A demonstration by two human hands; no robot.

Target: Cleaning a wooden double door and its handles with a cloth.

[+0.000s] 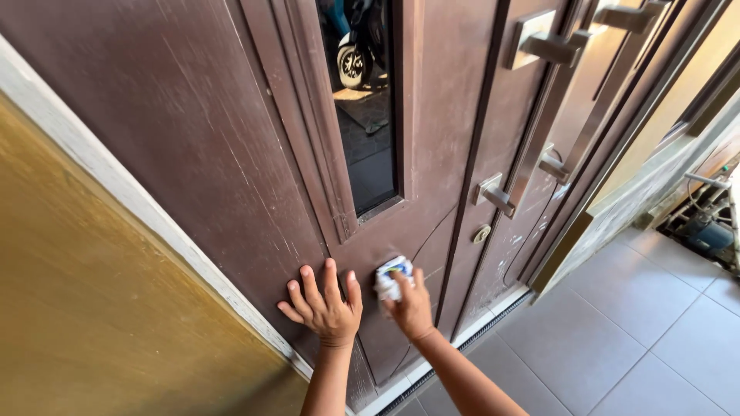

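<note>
Pressing crumpled cloth [391, 279] (scuffed brown door [193, 146])

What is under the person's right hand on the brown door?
A crumpled white and blue cloth sits under the right hand, pressed to the brown door below the glass panel. The fingers cover its lower part. The left hand lies flat beside it.

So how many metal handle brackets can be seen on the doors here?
4, though more may lie outside the frame. One bracket at top centre, one at the top right corner, one above the round lock, one just right of it.
</note>
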